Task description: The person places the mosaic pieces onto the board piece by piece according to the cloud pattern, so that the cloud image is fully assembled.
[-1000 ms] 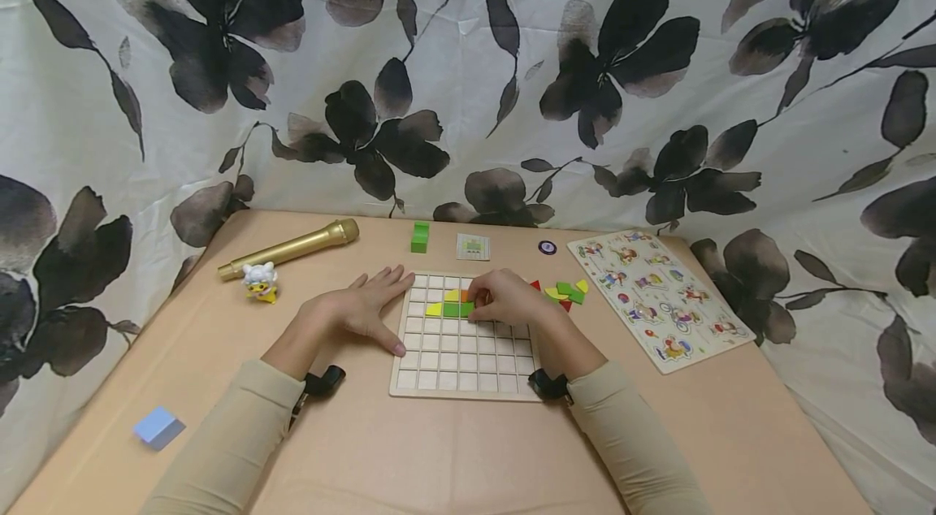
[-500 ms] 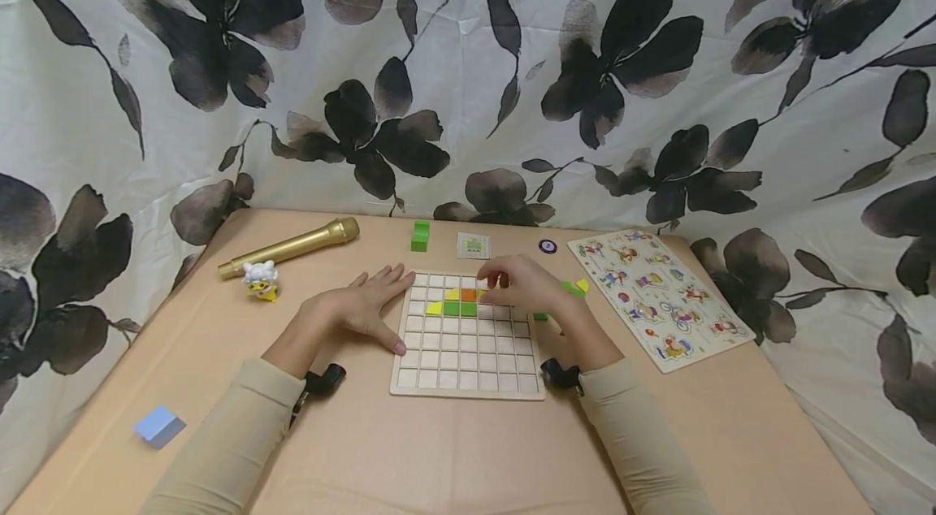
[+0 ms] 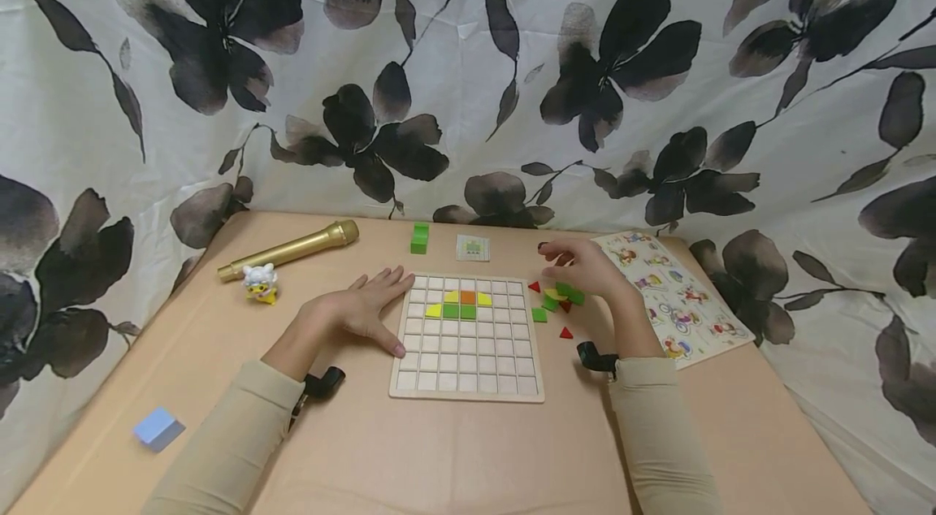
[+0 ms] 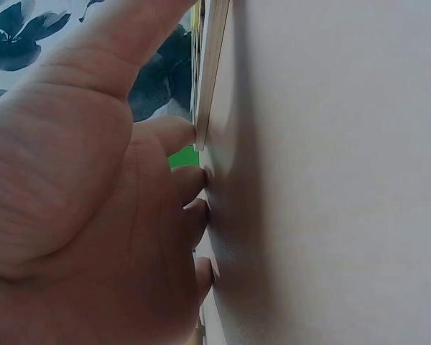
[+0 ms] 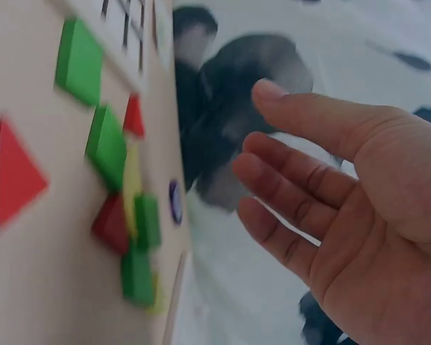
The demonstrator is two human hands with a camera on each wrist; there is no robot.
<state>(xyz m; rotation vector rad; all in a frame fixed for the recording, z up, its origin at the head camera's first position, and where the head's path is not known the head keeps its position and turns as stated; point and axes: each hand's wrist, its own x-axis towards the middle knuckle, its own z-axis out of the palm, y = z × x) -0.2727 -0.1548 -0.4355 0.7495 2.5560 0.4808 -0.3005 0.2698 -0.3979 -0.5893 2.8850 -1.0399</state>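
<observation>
A pale gridded wooden board (image 3: pixel 468 361) lies mid-table. On it, yellow corner-cut tiles (image 3: pixel 484 300) and green square tiles (image 3: pixel 468 311) surround an orange square tile (image 3: pixel 468 297). My left hand (image 3: pixel 358 310) rests spread at the board's left edge, thumb (image 3: pixel 395 346) and index finger at the frame. To the right, my right hand (image 3: pixel 588 267) hovers over a loose pile of tiles, palm empty and fingers gently bent in the right wrist view. Beneath it are green tiles (image 5: pixel 106 147), red triangles (image 5: pixel 11 176) and a yellow tile (image 5: pixel 132 190).
A gold microphone (image 3: pixel 292 249) and a small toy figure (image 3: pixel 260 281) lie at the back left, a blue block (image 3: pixel 158 428) at the front left. Green blocks (image 3: pixel 419 239) and a printed card (image 3: pixel 473 248) sit behind the board. A picture puzzle board (image 3: pixel 687 312) is at right.
The right hand has left the board and moved right, over the loose tiles. A yellow tile now shows beside the orange one, let go there. The left hand stays put.
</observation>
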